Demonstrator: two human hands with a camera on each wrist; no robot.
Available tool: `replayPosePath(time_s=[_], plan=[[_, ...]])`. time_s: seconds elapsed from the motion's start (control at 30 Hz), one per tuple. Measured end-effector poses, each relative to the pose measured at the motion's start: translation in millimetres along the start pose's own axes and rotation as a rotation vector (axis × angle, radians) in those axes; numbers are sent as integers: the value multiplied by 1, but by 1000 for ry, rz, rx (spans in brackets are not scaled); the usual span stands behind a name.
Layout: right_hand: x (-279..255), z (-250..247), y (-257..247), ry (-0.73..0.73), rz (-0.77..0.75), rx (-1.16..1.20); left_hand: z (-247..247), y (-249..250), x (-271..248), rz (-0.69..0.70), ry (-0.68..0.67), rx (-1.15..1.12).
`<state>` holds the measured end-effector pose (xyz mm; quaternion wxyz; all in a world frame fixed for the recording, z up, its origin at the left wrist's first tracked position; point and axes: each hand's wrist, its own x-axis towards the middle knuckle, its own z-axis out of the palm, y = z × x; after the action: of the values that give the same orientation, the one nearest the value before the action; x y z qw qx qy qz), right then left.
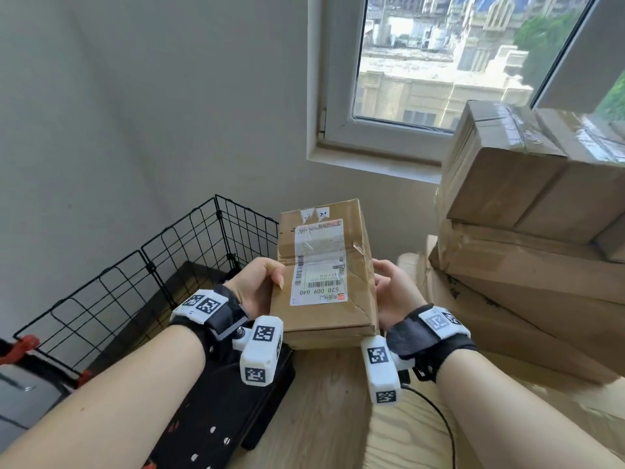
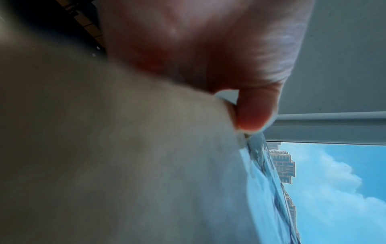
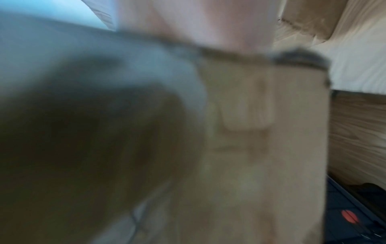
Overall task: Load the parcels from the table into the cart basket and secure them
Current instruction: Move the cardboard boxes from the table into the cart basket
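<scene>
Both hands clamp 1 brown parcel (image 1: 326, 275) between them: the left hand (image 1: 257, 286) curls round its left edge, thumb on top, and the right hand (image 1: 394, 289) grips its right edge. The parcel is held in the air, right of the wire cart basket (image 1: 152, 275) and left of the stacked boxes (image 1: 527, 231) on the table (image 1: 324, 418).

The surface (image 1: 331, 411) is pale wood with a visible grain. On its right part lies a stack of brown cardboard boxes (image 1: 527, 265), taped and piled several high, reaching up beside the window. A thin black cable (image 1: 443, 424) runs across the wood near the front. A black device (image 1: 233, 418) overlaps its left edge.
</scene>
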<state>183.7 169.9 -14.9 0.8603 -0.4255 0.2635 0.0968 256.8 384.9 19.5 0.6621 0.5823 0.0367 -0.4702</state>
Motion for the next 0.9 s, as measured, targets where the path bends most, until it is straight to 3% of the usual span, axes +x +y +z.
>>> replayPosePath(time_s=[0.27,0.47,0.67,0.9], plan=[[14,3,-8,-73,66,-42,-7,-6,4,61,32,-100],[43,9,4,-83,167,-153,-33,-12,8,70,161,-145],[114,63,-3,55,168,-423,-92,8,42,99,322,-197],[229,150,-19,66,156,-636,-189,51,114,119,458,-335]])
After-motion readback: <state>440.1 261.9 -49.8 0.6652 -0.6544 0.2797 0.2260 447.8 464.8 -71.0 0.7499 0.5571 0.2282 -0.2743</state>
